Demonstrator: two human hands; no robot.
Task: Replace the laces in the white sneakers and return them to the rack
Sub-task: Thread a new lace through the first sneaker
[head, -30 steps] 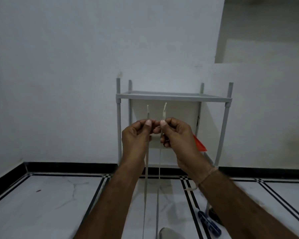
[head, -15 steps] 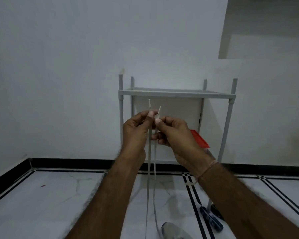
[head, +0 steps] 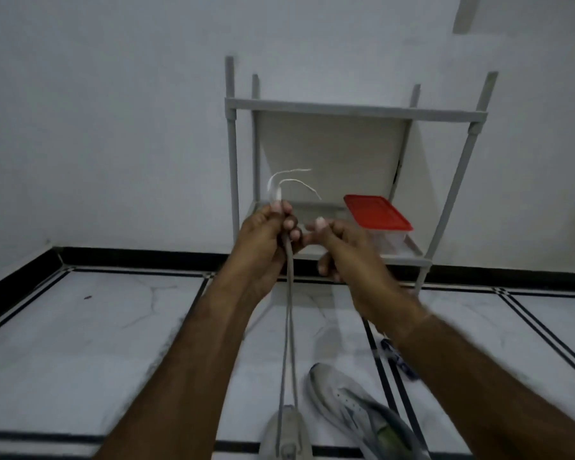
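Observation:
Two strands of a white lace (head: pixel 288 330) rise taut from a white sneaker (head: pixel 287 436) at the bottom edge. My left hand (head: pixel 266 240) grips both strands together, and the two loose lace tips curl out above its fingers. My right hand (head: pixel 342 250) is just to the right with curled fingers; I cannot tell whether it touches the lace. A second white sneaker (head: pixel 356 406) lies on its side on the floor to the right. The grey rack (head: pixel 352 109) stands against the wall behind my hands.
A clear box with a red lid (head: pixel 377 214) sits on the rack's lower shelf. A blue object (head: pixel 397 358) lies on the floor right of the sneakers. The white tiled floor has black border lines, and a black skirting runs along the white wall.
Both lace ends, earlier one in each hand, are now gathered in my left hand. My right hand has drawn slightly away. The view has tilted down, showing the sneakers and the lower shelf.

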